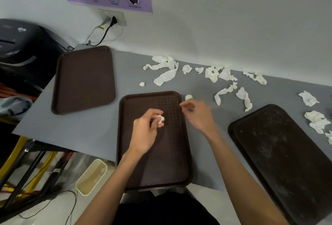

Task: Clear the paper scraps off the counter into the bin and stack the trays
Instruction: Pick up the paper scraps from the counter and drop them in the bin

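**Head view: paper wad in the left hand, over the middle tray**

The left hand (146, 128) hovers above the middle brown rectangular plastic tray (161, 163). Its thumb and fingers curl round a small crumpled white paper wad (161, 118). The right hand (197, 115) is motion-blurred over that tray's far right corner, fingers bent. Cannot tell whether it pinches anything. A small white paper ball (188, 97) lies on the flat grey counter (80, 131) just beyond its fingertips, apart from the tray rim.

Materials:
- The middle tray has a raised, rounded rim and a fine grid-textured floor.
- A second brown tray (83, 79) of the same shape lies left of and beyond the left hand.
- A darker, scuffed tray (280, 153) lies angled to the right of the right forearm.
- Torn, twisted white tissue strips (167, 70) and wads are strewn beyond and to the right of the right hand, near the wall.

Edges and room:
- The middle tray's near edge juts past the counter's front edge.
- Bare bands of grey counter separate all three trays; none touch.
- A cream rectangular plastic bin (93, 174), open-topped, stands on the floor below the counter edge, left of the left forearm.
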